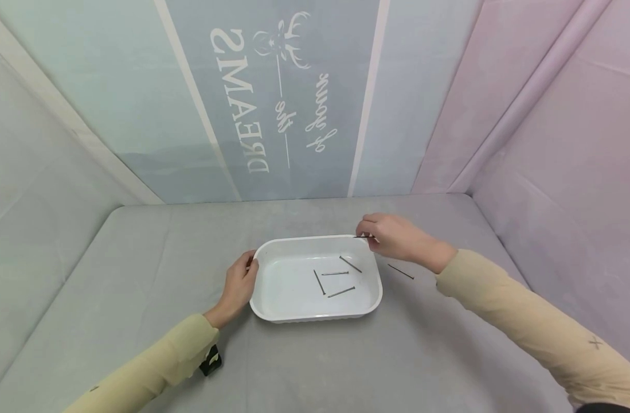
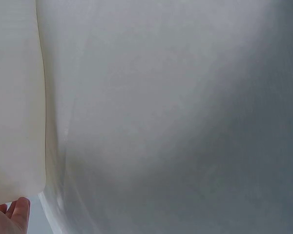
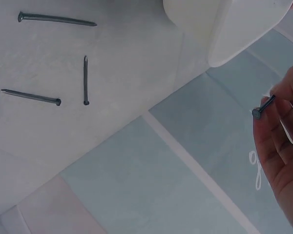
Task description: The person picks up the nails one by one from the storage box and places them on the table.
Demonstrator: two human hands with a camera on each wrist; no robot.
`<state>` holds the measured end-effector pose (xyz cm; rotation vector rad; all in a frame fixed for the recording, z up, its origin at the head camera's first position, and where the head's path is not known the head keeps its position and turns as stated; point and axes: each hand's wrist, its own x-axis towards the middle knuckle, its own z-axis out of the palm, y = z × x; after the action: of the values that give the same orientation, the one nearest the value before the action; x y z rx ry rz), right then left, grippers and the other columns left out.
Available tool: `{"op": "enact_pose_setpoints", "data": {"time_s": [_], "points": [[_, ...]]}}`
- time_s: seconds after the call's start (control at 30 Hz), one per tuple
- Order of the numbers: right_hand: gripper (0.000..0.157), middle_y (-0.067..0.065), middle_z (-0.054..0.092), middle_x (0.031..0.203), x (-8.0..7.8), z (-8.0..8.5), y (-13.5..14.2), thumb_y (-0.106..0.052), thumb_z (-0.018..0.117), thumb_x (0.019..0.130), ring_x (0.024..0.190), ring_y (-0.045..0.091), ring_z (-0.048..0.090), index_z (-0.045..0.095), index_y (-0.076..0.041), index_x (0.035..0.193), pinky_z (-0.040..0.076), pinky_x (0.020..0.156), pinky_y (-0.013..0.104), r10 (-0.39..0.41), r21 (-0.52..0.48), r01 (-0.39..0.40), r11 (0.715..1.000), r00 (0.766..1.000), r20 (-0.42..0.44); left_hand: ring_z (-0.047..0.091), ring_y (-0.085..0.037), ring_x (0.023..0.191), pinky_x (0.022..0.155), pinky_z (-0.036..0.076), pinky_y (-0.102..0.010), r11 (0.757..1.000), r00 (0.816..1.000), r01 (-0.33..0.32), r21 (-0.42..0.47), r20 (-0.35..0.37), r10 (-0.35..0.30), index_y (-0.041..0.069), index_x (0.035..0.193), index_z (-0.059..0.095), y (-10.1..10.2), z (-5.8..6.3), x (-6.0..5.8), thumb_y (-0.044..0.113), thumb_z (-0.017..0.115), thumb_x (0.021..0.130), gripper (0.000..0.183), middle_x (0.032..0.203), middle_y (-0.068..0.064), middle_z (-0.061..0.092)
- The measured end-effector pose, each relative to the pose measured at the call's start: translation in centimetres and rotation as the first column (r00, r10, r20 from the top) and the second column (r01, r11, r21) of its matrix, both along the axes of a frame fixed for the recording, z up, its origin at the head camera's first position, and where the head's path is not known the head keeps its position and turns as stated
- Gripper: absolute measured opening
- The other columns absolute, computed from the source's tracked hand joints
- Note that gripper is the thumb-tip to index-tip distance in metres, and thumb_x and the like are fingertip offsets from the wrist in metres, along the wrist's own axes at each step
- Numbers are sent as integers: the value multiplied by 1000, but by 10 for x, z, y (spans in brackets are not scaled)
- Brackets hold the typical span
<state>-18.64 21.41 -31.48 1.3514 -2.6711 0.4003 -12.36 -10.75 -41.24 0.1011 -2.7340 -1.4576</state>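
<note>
A white rectangular tray stands on the grey surface, with several nails lying in its right half. My left hand grips the tray's left end, thumb and fingers at the rim. My right hand pinches a nail between thumb and fingertips, over the tray's far right corner. To the right of the tray, a loose nail lies under the right forearm. The right wrist view has three nails on the surface beside the tray. Only the left fingertips show in the left wrist view.
Printed fabric walls enclose the grey padded surface at the back and both sides. A small black object sits by the left sleeve.
</note>
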Motion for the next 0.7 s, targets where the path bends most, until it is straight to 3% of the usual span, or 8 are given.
{"op": "enact_pose_setpoints", "data": {"time_s": [0.7], "points": [[25,3,60,81,1,-8,24,10,57,70,69,16,59,66,-4,90,47,57,27,-151,-50,149,988,987,-50,55,-28,103,83,48,-41,999,999,32,-5,-42,-32,-3,125,48,-6,-8,4,15,36,97,36,115,-19,56]]}}
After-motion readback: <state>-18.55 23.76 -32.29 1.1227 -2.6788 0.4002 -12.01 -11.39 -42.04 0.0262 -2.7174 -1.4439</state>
